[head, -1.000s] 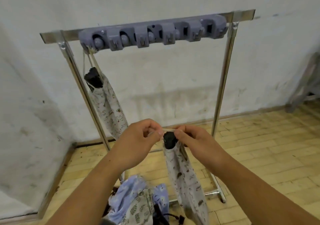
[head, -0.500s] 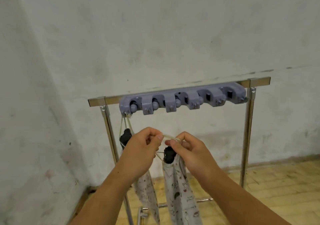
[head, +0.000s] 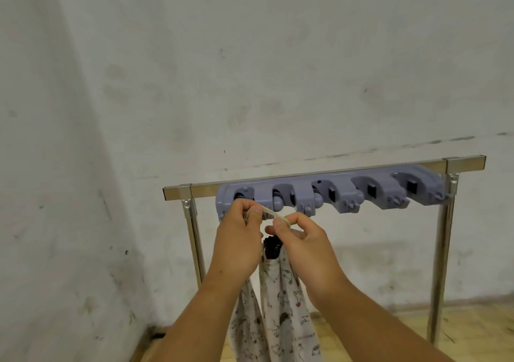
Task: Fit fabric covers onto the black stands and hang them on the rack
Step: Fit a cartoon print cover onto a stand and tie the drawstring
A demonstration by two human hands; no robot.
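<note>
A metal rack (head: 319, 179) carries a grey-blue holder strip (head: 370, 192) with several clips and hooks. My left hand (head: 239, 239) and my right hand (head: 303, 247) pinch a beige cord loop (head: 274, 215) stretched between them, just under the strip's left end. From the cord hangs a black stand (head: 272, 246) inside a white printed fabric cover (head: 286, 314). A second covered stand (head: 246, 322) hangs behind my left forearm; its top and its hook are hidden by my left hand.
A stained white wall stands close behind the rack, with a corner at the left. The rack's chrome legs (head: 442, 264) reach down to a wooden plank floor (head: 478, 331). The clips to the right on the strip hold nothing.
Both hands have lifted the cord and covered stand up to the left end of the holder strip. My view has tilted upward, so the floor pile of covers is out of sight.
</note>
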